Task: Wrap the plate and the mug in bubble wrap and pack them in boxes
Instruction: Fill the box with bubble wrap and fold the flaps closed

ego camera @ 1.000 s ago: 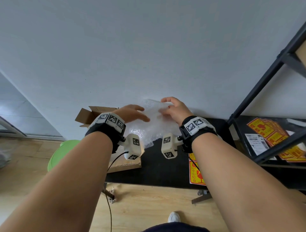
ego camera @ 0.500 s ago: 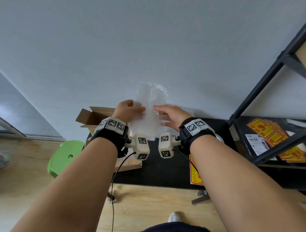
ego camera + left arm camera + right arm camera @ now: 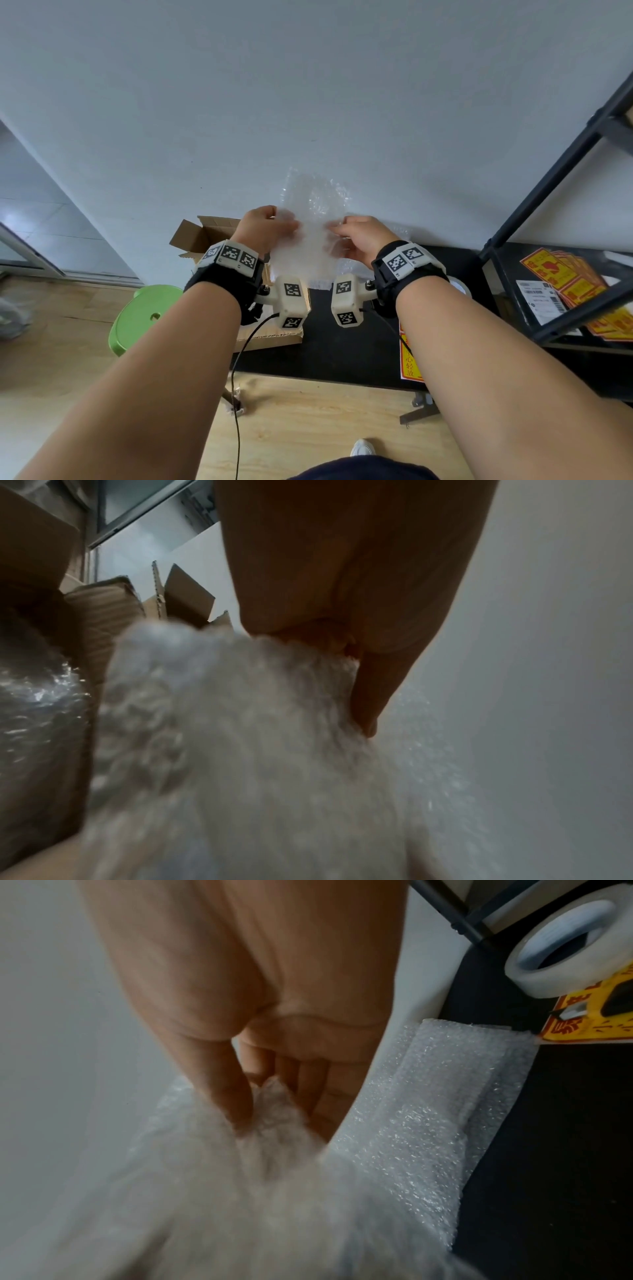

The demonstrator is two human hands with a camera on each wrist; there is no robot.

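- Bubble wrap [image 3: 313,219]: clear, whitish, dimpled all over.
- Cardboard box [image 3: 205,233], left of the bubble wrap: plain brown.
- Table [image 3: 342,349], beneath it: black.
- Stool [image 3: 144,315], beside the box: bright green.
- Stickers [image 3: 561,274], right of the table: yellow with red print.
- Tape roll [image 3: 575,942]: translucent white.
- Wrist bands [image 3: 233,255]: black-and-white square markers.

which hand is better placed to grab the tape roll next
Probably the right hand. The clear roll of packing tape sits on the black table on its side, by the black wristband. The left hand is nearer the open brown cardboard box. Both hands now grip the translucent bubble wrap sheet.
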